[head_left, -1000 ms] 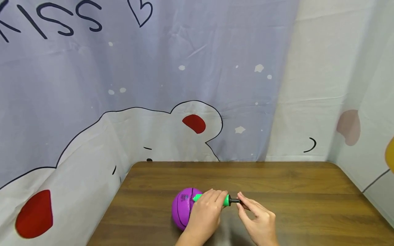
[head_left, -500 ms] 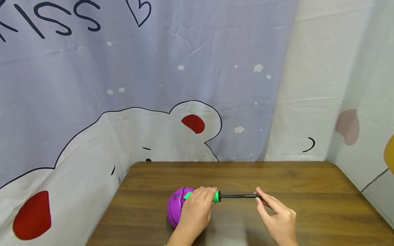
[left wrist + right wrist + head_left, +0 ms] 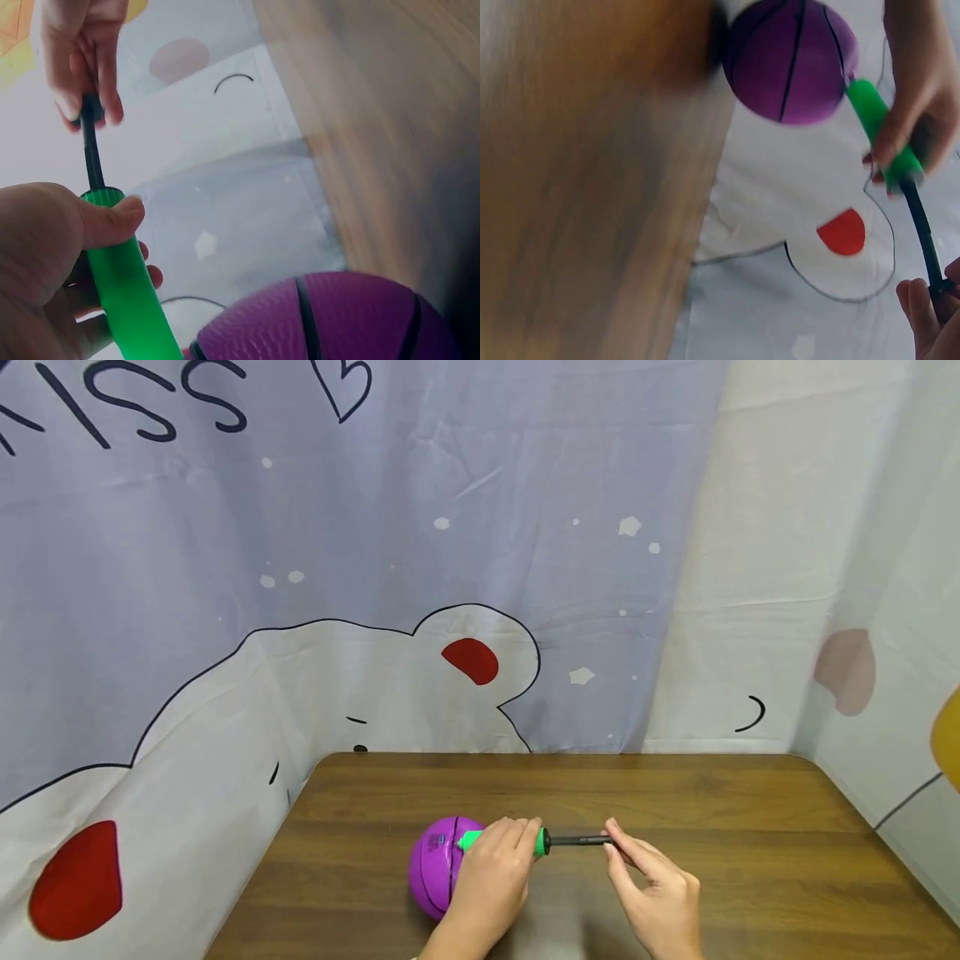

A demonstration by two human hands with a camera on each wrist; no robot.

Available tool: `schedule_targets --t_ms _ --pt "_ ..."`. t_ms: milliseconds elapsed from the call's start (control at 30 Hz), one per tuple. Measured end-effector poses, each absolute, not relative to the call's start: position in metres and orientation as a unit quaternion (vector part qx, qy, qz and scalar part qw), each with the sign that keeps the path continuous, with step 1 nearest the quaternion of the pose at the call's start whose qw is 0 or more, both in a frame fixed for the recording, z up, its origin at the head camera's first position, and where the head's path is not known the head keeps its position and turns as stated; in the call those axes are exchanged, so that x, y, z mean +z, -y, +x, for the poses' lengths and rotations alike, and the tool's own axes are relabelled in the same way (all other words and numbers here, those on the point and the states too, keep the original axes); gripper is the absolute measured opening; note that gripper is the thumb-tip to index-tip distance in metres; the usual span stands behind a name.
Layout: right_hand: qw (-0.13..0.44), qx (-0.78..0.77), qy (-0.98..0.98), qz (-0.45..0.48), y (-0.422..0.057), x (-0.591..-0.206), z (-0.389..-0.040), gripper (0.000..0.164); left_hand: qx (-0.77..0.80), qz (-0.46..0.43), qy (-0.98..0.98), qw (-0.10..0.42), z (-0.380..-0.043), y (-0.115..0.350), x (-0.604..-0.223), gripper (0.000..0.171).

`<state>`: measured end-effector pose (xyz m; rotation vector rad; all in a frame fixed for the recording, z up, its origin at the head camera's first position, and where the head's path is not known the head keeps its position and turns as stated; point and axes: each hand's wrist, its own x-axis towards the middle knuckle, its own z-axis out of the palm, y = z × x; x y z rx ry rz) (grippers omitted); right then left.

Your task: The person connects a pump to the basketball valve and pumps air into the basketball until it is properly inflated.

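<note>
I observe the left hand [image 3: 491,878] curling its fingers round a green plastic cylindrical pump [image 3: 127,292]; the right hand [image 3: 660,893] pinches its thin black rod [image 3: 576,841]. I find a purple, black-lined ball [image 3: 435,870] just beyond the left fingers.

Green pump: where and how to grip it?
Likely around the green barrel, from the near side, as the left hand does: straight and round, it suits wrapping. One end faces the purple ball; the right hand pinches the black rod at its end.

Left hand [image 3: 491,872] and right hand [image 3: 660,897] both bare; visible stretch of left forearm [image 3: 459,937] likewise bare.
</note>
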<state>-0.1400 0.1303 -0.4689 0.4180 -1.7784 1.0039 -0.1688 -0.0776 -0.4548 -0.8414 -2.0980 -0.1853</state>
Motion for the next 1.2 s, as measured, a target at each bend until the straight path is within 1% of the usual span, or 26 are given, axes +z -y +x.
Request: schedule_targets --t_ms 67,200,267,500,567,600,733,1033,1200 --pt "0.506 0.412 0.735 0.181 -0.123 -0.473 -0.14 0.04 -0.068 -0.339 0.837 0.425 -0.167 0.073 -0.454 0.041" --pt "0.506 0.409 0.733 0.198 -0.112 -0.48 -0.141 0.023 -0.055 -0.343 0.839 0.419 -0.163 0.065 -0.453 0.043" --pt "0.504 0.412 0.732 0.202 -0.109 -0.481 -0.141 0.02 -0.054 -0.347 0.839 0.415 -0.162 0.063 -0.453 0.043" --pt "0.506 0.403 0.729 0.223 -0.114 -0.479 -0.145 0.027 -0.091 -0.353 0.843 0.395 -0.165 0.072 -0.454 0.041" --pt "0.512 0.399 0.729 0.219 -0.117 -0.475 -0.145 0.021 -0.097 -0.352 0.843 0.394 -0.167 0.077 -0.455 0.041" --pt "0.516 0.397 0.729 0.212 -0.12 -0.474 -0.145 0.02 -0.099 -0.351 0.844 0.394 -0.169 0.079 -0.455 0.041" --pt "0.528 0.404 0.724 0.181 -0.132 -0.47 -0.143 0.037 -0.099 -0.345 0.849 0.387 -0.172 0.089 -0.456 0.044" --pt "0.532 0.398 0.731 0.157 -0.152 -0.468 -0.142 0.038 -0.097 -0.339 0.853 0.385 -0.173 0.097 -0.456 0.046" --pt "0.518 0.404 0.738 0.154 -0.147 -0.469 -0.14 0.039 -0.083 -0.34 0.85 0.394 -0.172 0.095 -0.456 0.04"
